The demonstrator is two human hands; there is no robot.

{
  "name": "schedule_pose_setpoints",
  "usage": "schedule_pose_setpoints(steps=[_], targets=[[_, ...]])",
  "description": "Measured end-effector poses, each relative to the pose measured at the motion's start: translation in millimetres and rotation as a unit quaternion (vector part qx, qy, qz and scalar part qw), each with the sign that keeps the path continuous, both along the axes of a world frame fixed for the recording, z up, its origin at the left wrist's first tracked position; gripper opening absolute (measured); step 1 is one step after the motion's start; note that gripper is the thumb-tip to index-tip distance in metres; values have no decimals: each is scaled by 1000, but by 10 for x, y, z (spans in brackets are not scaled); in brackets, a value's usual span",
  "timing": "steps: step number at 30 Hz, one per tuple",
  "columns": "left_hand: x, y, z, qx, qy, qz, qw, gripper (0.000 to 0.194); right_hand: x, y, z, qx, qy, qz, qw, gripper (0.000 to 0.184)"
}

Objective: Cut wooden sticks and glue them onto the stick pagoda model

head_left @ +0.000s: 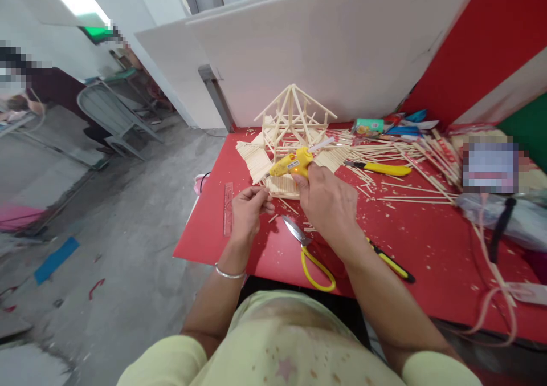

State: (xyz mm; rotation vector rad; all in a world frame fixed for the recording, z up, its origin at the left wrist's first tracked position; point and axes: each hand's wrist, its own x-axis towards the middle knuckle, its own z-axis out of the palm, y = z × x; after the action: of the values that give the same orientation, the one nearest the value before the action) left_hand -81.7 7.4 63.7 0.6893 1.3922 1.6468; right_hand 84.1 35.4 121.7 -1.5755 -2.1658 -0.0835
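My right hand (329,200) is wrapped round a yellow hot glue gun (293,162), with a pale glue stick (321,144) poking out of its back. The nozzle points left, close to my left hand (251,206). The fingers of that hand are pinched together near the nozzle, and what they hold, if anything, is too small to make out. Just behind stands a small house frame of wooden sticks (292,112) with a peaked roof. Panels of sticks laid side by side, one on the left (255,161) and one on the right (335,158), flank it.
Scissors with yellow handles (305,243) lie in front of my hands. A clear ruler (228,209) is at the left, a yellow cutter (384,169) and loose sticks (410,152) at the right. A white board (320,49) stands behind the red table (200,238). A person (55,95) sits far left.
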Motion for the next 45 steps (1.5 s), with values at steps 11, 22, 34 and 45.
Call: schedule_pose_setpoints(steps=[11,22,34,45], targets=[[-5,-3,-21,2,-2,-3,1000,25,6,-2,-17,-7,-5,-2,1000,47],[-13,-25,-38,2,-1,2,1000,26,35,-41,-17,-19,-2,-3,1000,46],[-12,-37,-30,1,1,7,1000,26,-11,15,-30,1,10,-14,1000,49],[-28,-37,-31,-2,-6,12,1000,27,79,-118,-63,-8,-7,-14,1000,46]])
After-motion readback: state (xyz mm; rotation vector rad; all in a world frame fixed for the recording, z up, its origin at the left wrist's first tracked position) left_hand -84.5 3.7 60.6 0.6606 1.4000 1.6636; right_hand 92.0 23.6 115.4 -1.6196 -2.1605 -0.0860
